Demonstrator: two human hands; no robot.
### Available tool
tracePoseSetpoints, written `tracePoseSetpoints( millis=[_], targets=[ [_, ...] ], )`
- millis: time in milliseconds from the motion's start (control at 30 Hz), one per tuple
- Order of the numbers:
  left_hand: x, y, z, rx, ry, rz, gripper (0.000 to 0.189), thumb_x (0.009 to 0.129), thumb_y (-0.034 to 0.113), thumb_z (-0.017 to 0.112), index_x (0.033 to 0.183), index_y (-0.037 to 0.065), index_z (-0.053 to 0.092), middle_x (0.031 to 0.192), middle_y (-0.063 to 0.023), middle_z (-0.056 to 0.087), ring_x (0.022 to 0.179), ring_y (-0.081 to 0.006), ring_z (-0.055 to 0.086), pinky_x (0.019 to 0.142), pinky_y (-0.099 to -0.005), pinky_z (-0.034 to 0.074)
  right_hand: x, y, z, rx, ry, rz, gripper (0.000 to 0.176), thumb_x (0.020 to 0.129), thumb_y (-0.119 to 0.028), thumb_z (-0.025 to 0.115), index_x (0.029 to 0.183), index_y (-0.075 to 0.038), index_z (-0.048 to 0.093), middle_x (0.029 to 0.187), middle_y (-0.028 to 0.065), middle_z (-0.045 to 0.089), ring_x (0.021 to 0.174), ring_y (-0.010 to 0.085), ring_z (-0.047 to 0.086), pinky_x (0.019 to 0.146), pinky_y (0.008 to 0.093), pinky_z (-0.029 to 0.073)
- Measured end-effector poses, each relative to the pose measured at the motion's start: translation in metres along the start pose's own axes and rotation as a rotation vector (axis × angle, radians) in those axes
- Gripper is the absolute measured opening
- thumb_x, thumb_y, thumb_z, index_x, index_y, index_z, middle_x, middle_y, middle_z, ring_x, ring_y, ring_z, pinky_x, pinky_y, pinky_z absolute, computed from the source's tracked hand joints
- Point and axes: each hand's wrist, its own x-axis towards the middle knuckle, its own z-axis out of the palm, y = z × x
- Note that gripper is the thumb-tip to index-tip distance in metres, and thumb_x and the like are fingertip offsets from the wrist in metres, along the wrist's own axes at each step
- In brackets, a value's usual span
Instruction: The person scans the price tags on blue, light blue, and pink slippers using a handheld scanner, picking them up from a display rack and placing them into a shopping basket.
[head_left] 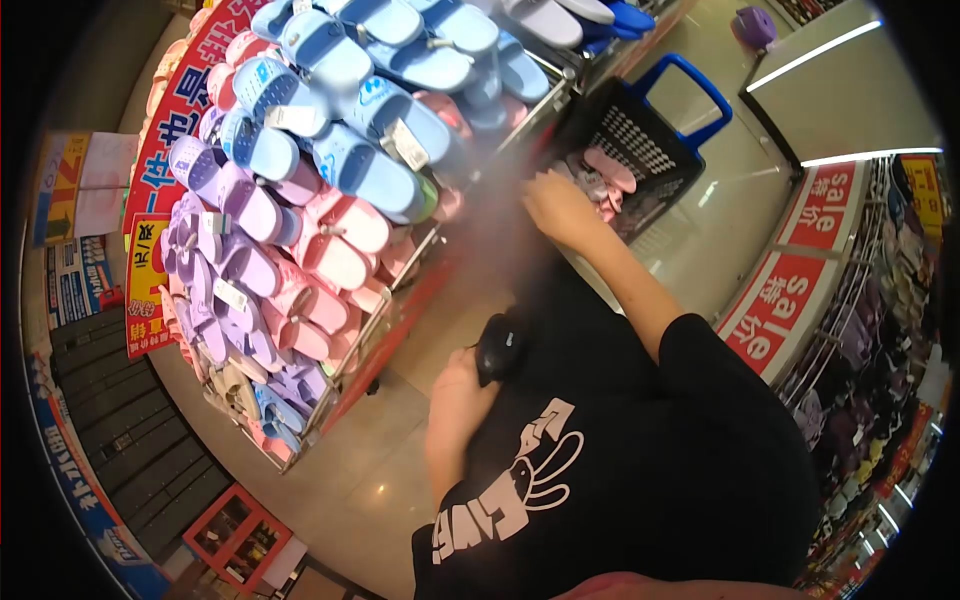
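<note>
One black handheld device (pixel 502 347) is in the left hand (pixel 460 400), before the dark shirt (pixel 640 450); its long axis runs away from the wearer, slightly tilted, rounded end foremost. Left fingers close around it, mostly hidden behind the casing. Right hand (pixel 558 208) is at the near edge of the black basket (pixel 645 140); its fingertips are obscured, grip cannot be told. Haze blurs the area beside it. Pink slippers (pixel 610 170) lie in the basket. Left, the display rack (pixel 385 333) is cut off at the top.
</note>
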Motion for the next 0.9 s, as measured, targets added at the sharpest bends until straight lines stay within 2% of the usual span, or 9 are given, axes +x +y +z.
tracePoseSetpoints(
  millis=[100,200,267,333,433,600,667,833,900],
  targets=[
    [-0.038,-0.01,0.035,-0.026,-0.142,-0.08,0.041,0.069,0.013,0.074,0.107,-0.001,0.064,0.102,-0.022,0.063,0.099,-0.0389,0.061,0.086,-0.0418,0.048,-0.094,-0.034,-0.003,0.028,-0.646,0.227,0.019,0.083,-0.02,0.061,0.09,-0.002,0.064,0.087,0.024,0.065,0.085,0.0429,0.064,0.076,0.0522,0.05],
    [-0.059,-0.006,0.052,-0.056,-0.18,-0.107,0.039,0.07,0.013,0.072,0.105,0.0,0.064,0.103,-0.0225,0.063,0.099,-0.0392,0.061,0.086,-0.0426,0.048,-0.158,-0.043,-0.025,0.061,-1.436,0.322,0.049,0.084,-0.035,0.069,0.128,-0.013,0.063,0.125,0.009,0.065,0.121,0.0289,0.057,0.101,0.0404,0.045],
    [-0.062,0.003,0.062,0.035,-0.218,-0.027,0.035,0.071,0.013,0.072,0.102,-0.001,0.065,0.101,-0.0238,0.063,0.098,-0.0401,0.061,0.086,-0.0439,0.048,-0.19,-0.039,-0.061,0.07,-1.427,0.412,0.044,0.085,-0.035,0.068,0.122,-0.011,0.066,0.122,0.0107,0.066,0.118,0.0302,0.059,0.098,0.0428,0.046],
    [-0.061,0.016,0.077,0.106,-0.255,0.055,0.031,0.071,0.013,0.072,0.098,-0.002,0.065,0.099,-0.0252,0.063,0.098,-0.041,0.061,0.085,-0.0452,0.048,-0.227,-0.019,-0.086,0.153,-0.902,0.633,0.03,0.083,-0.029,0.064,0.1,-0.006,0.073,0.102,0.0169,0.07,0.095,0.0368,0.066,0.085,0.0487,0.051],
    [-0.056,0.047,0.099,0.186,-0.258,0.115,0.032,0.071,0.014,0.072,0.098,-0.002,0.064,0.096,-0.0255,0.065,0.094,-0.0434,0.062,0.083,-0.047,0.049,-0.25,0.011,-0.106,-0.176,-0.686,0.743,0.031,0.083,-0.027,0.062,0.099,-0.003,0.072,0.098,0.0212,0.069,0.091,0.0374,0.066,0.083,0.0481,0.051],
    [-0.035,0.103,0.159,0.188,-0.215,0.109,0.028,0.074,0.017,0.068,0.092,-0.003,0.063,0.095,-0.0273,0.064,0.092,-0.0432,0.062,0.083,-0.0473,0.05,-0.297,0.061,-0.16,0.091,-0.607,0.658,0.032,0.087,-0.026,0.061,0.107,-0.001,0.068,0.093,0.0229,0.068,0.089,0.0388,0.066,0.08,0.0452,0.052],
    [-0.019,0.13,0.19,0.196,-0.232,0.309,0.027,0.072,0.016,0.067,0.091,-0.003,0.064,0.092,-0.0267,0.065,0.09,-0.0431,0.063,0.081,-0.0484,0.049,-0.323,0.093,-0.191,0.17,-0.559,0.522,0.036,0.089,-0.028,0.061,0.115,-0.002,0.065,0.094,0.0222,0.068,0.089,0.0388,0.066,0.078,0.0439,0.052],
    [0.016,0.222,0.267,0.325,-0.33,0.223,0.023,0.07,0.013,0.066,0.087,-0.002,0.066,0.085,-0.0224,0.066,0.085,-0.0401,0.064,0.077,-0.0485,0.049,-0.419,0.184,-0.267,0.331,-0.559,0.676,0.035,0.091,-0.027,0.061,0.115,-0.003,0.067,0.097,0.0207,0.069,0.088,0.0323,0.068,0.081,0.0382,0.052],
    [0.018,0.247,0.281,0.172,-0.347,0.293,0.022,0.07,0.013,0.067,0.085,-0.002,0.066,0.084,-0.0221,0.067,0.084,-0.04,0.064,0.076,-0.0482,0.05,-0.422,0.21,-0.301,0.026,-0.71,0.899,0.033,0.091,-0.028,0.061,0.113,-0.004,0.068,0.096,0.0213,0.069,0.09,0.0315,0.069,0.082,0.0373,0.052]
  ],
)
